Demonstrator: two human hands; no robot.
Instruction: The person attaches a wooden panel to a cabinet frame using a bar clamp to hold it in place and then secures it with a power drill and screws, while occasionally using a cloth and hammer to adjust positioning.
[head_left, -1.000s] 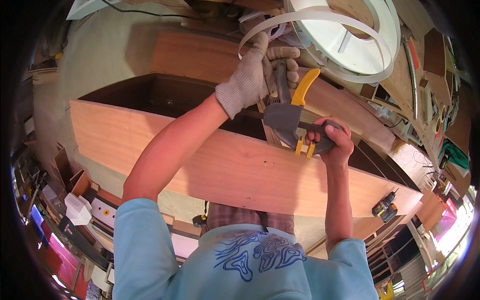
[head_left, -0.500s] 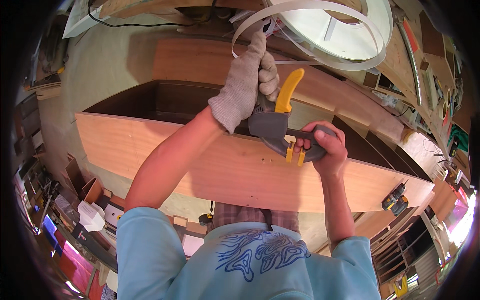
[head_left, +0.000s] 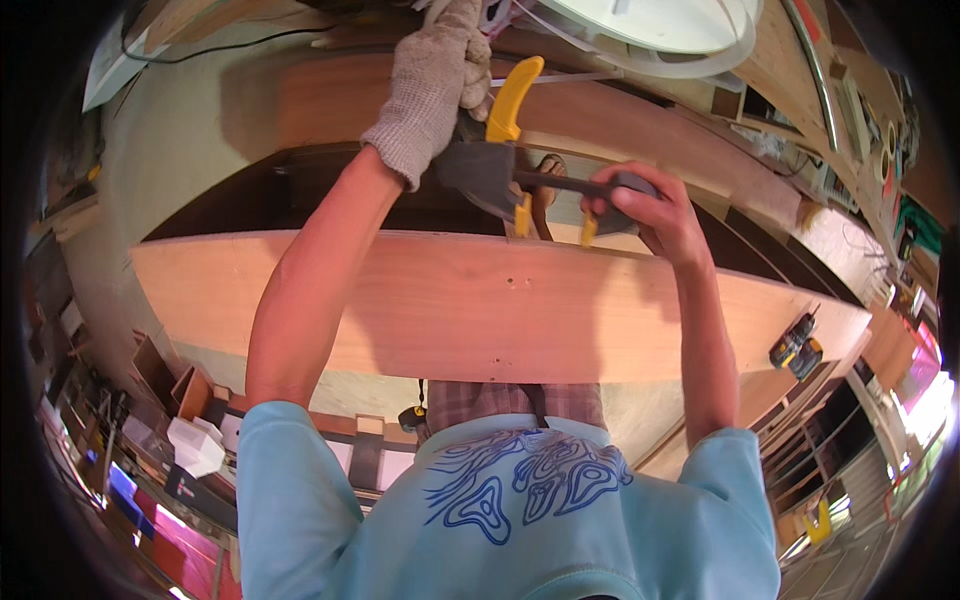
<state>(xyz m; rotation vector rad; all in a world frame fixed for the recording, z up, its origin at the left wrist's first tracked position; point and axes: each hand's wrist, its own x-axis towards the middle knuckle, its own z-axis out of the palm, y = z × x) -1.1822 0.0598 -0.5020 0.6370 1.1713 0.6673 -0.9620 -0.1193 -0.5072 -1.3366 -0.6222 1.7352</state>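
Note:
A grey bar clamp with a yellow lever [head_left: 480, 172] is held across the open top of a long wooden carcass, above its pale front board [head_left: 450, 310]. My left hand [head_left: 425, 100], in a knitted work glove, is closed round the clamp's handle end. Bare, my right hand [head_left: 660, 212] grips the grey jaw at the other end of the bar. Between the two yellow jaw pads is a gap with nothing in it. Whether the jaws touch the board's top edge I cannot tell. The carcass's dark inside shows behind the clamp.
A cordless drill [head_left: 797, 350] sits at the right end of the front board. At the top is a white reel [head_left: 650, 25] with a pale strip coiled loosely round it. A black cable [head_left: 215, 48] runs at upper left. Beyond the clamp, a sandalled foot [head_left: 549, 170] shows.
The clamp has moved left and farther from me in the picture. Its jaw pads, close together before, are now spread apart, with my right hand still on the jaw.

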